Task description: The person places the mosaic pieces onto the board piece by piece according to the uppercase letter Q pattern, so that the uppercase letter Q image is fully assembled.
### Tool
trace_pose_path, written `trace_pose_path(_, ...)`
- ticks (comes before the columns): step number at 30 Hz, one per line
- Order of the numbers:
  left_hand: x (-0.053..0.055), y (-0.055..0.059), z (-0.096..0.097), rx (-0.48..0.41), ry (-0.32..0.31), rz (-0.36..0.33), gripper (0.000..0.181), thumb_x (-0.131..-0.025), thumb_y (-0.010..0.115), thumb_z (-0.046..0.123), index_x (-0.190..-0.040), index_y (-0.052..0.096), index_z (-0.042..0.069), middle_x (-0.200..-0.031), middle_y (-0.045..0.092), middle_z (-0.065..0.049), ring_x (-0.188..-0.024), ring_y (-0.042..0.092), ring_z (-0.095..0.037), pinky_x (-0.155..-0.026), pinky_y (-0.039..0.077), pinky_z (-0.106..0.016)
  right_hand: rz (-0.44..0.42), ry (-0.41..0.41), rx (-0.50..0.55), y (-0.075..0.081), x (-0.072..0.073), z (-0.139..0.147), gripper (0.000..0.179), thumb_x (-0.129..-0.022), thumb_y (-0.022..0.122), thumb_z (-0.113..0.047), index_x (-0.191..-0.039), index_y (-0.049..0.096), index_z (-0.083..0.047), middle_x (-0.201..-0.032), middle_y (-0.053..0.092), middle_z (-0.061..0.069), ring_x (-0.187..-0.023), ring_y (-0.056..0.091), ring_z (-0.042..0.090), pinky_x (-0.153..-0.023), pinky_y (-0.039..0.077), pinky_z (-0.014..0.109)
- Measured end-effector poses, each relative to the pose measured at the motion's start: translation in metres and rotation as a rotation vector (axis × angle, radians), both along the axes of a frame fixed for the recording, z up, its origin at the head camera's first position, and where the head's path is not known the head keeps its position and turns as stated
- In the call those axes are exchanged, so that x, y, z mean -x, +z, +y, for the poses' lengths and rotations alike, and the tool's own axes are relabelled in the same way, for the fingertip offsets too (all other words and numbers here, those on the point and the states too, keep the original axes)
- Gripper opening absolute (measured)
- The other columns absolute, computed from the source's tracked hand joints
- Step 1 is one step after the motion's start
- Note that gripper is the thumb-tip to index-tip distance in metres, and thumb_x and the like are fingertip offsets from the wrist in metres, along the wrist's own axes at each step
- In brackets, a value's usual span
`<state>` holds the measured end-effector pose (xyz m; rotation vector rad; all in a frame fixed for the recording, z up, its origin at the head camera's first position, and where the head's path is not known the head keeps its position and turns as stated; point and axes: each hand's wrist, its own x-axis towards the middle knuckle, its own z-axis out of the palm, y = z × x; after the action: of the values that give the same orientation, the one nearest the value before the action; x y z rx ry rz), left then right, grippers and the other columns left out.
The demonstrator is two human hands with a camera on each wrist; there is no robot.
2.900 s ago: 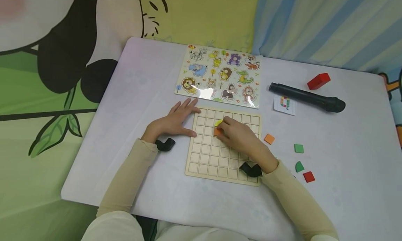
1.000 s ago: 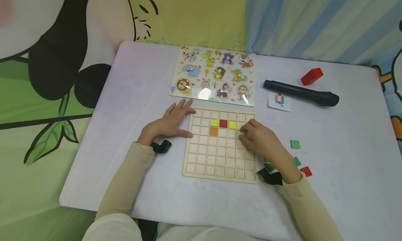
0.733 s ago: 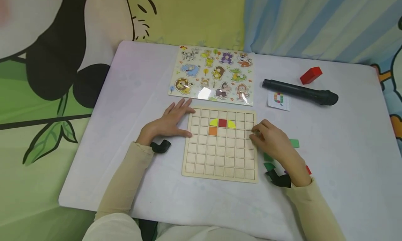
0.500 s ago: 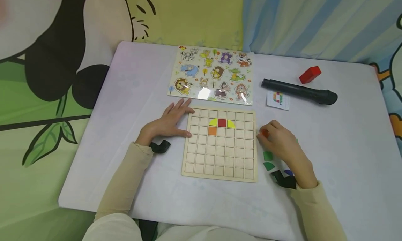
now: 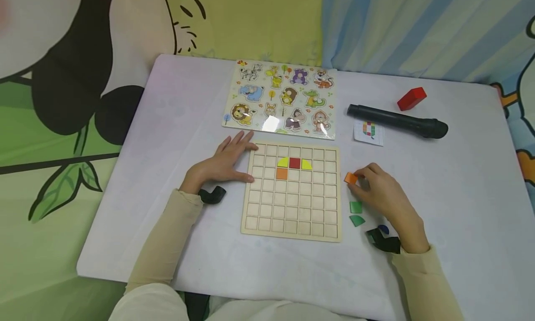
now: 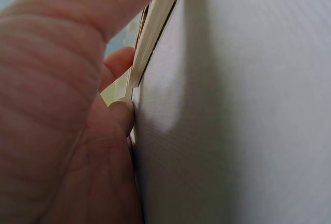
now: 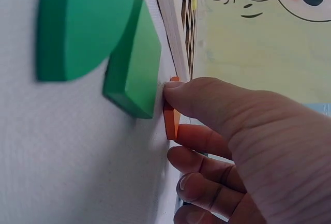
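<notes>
Matt wooden grid board point(image 5: 293, 214), smooth matt orange tile point(image 5: 349, 178), glossy animal puzzle point(image 5: 279, 99), plastic-looking black tube point(image 5: 394, 120), striped cloth curtain point(image 5: 411, 30)

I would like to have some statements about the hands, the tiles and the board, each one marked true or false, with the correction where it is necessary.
1. The right hand pinches an orange square tile. True.
2. The left hand lies on the animal puzzle. False: it touches the left edge of the grid board.
3. A red square tile sits between two yellow quarter-circle tiles. True.
4. The red block stands on the grid board. False: it is on the table, beyond the black rod-shaped object.
5. A green square tile lies outside the grid board, to its right. True.
</notes>
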<state>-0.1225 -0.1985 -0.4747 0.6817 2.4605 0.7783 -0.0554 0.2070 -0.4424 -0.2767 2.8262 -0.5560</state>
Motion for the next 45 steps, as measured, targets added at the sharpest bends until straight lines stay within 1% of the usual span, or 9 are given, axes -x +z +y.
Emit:
trace_pose_path(12, -0.001, -0.001, 0.0, -0.007, 0.005, -0.004, 0.086, -0.078, 0.078, 0.048, -0.147, 0.036, 0.018, -0.165, -0.008, 0.001, -0.151, -0.015, -0.019, -0.121, -0.012, -0.041, 0.064, 0.028, 0.017, 0.004, 0.0, 0.001, 0.036, -0.087, 0.072, -0.017, -0.112, 0.063, 0.007, -0.108, 0.059, 0.02, -0.09, 0.057, 0.032, -0.079, 0.05, 0.051)
trace_pose_path(22, 0.0, 0.0, 0.0, -0.004, -0.005, -0.003, 0.086, -0.079, 0.076, 0.05, -0.147, 0.035, 0.019, -0.165, -0.01, 0.003, -0.15, -0.017, -0.018, -0.121, -0.012, -0.041, 0.033, 0.041, 0.011, 0.009, 0.001, -0.01, 0.038, -0.088, 0.072, -0.022, -0.114, 0.063, 0.005, -0.11, 0.058, 0.018, -0.092, 0.057, 0.032, -0.082, 0.051, 0.051)
trace_pose_path(32, -0.001, -0.001, 0.0, -0.011, 0.005, -0.004, 0.085, -0.079, 0.077, 0.051, -0.146, 0.037, 0.019, -0.165, -0.008, 0.003, -0.15, -0.016, -0.017, -0.121, -0.012, -0.041, 0.044, 0.106, 0.026, 0.012, 0.003, -0.027, 0.035, -0.088, 0.072, -0.022, -0.111, 0.065, 0.003, -0.109, 0.059, 0.015, -0.087, 0.058, 0.029, -0.074, 0.053, 0.044)
trace_pose_path(38, -0.001, -0.001, -0.001, -0.014, 0.006, -0.005, 0.084, -0.079, 0.076, 0.051, -0.146, 0.037, 0.019, -0.165, -0.008, 0.002, -0.15, -0.016, -0.017, -0.121, -0.012, -0.042, 0.061, 0.146, 0.049, 0.01, 0.004, -0.039, 0.032, -0.088, 0.073, -0.022, -0.11, 0.066, 0.001, -0.107, 0.06, 0.011, -0.084, 0.058, 0.026, -0.071, 0.052, 0.041)
trace_pose_path(42, -0.001, 0.0, -0.001, -0.024, 0.013, -0.012, 0.084, -0.078, 0.077, 0.051, -0.145, 0.038, 0.019, -0.165, -0.007, 0.002, -0.15, -0.016, -0.017, -0.121, -0.012, -0.041, 0.07, 0.184, 0.038, 0.009, 0.005, -0.051, 0.033, -0.087, 0.073, -0.024, -0.109, 0.067, 0.0, -0.104, 0.059, 0.008, -0.08, 0.055, 0.023, -0.069, 0.05, 0.038)
trace_pose_path(45, -0.001, 0.0, -0.001, -0.026, 0.015, -0.015, 0.085, -0.078, 0.077, 0.051, -0.146, 0.037, 0.019, -0.165, -0.008, 0.002, -0.15, -0.016, -0.016, -0.121, -0.013, -0.04, 0.075, 0.208, 0.034, 0.01, 0.007, -0.06, 0.033, -0.087, 0.073, -0.025, -0.109, 0.067, -0.001, -0.103, 0.059, 0.008, -0.08, 0.055, 0.022, -0.071, 0.052, 0.038)
